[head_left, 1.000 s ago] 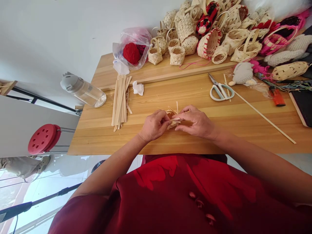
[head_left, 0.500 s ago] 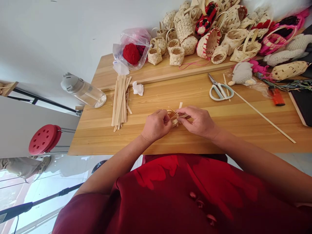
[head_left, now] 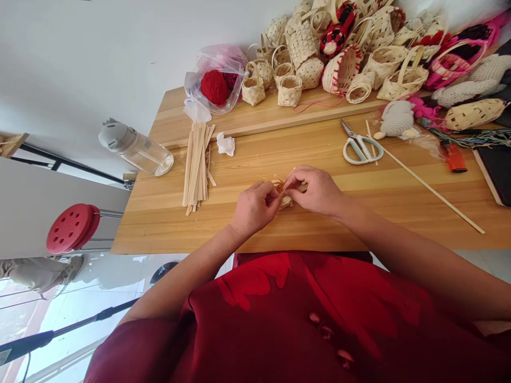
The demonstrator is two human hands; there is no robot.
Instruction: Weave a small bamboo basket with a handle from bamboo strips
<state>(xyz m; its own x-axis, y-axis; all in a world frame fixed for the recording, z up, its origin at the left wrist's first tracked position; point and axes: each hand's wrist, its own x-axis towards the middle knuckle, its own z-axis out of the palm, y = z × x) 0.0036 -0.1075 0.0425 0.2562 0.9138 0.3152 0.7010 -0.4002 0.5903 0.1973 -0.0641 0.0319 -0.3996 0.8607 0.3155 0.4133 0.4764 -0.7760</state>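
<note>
Your left hand [head_left: 255,207] and right hand [head_left: 317,191] meet above the table [head_left: 159,229], nearer its front edge than its back. The small woven piece [head_left: 286,203] sits between them, at the fingertips and largely covered by them. Both hands are narrowed to a pinch of thumb and fingers on its upper rim; your remaining fingers are curled. Whether its base touches the tabletop cannot be determined.

The piece is of pale, flat strips, apparently rounded, with a hollow centre and fine loose ends projecting on the side towards the back edge.

Towards the table's left edge, you have a bundle of flat, straight strips [head_left: 196,167], pale and smooth, with uneven ends. Crumpled white paper [head_left: 225,144] lies just beside it. A clear bottle [head_left: 141,151] with a grey lid is at the left edge.

Right of your hands are scissors [head_left: 356,138], with metal blades and pale looped handles. One long, thin strip [head_left: 433,190] slants from them towards the front right corner. Woven baskets [head_left: 290,91], chequered in texture, are massed along the back edge.
</note>
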